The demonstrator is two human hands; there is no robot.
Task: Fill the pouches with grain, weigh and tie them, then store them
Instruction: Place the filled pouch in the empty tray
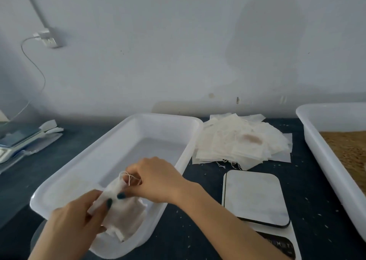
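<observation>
Left hand [79, 216]: thumb and fingers pinched on the pouch's near upper corner, below the neck.

Pouch [122, 216]: filled, held over the near end of the white tray [111, 141], lower part sagging onto or just above the tray floor; cannot tell which. Thin, soft fabric. Judged light, limp and shape-shifting under the grain, and likely to tear or spill if squeezed at the belly. Best held at the gathered neck, with support under the bulge.

String [129, 177]: thin and loose at the mouth, loops showing; likely slips unless pulled taut.

Right hand [156, 180]: fingers curled and clamped on the string at the pouch mouth. Tying looks under way.

Stack [237, 141] of flat empty pouches lies beyond the scale [255, 196]; the scale's plate is bare.

Far right: tub [316, 141] holding grain [348, 151].
</observation>
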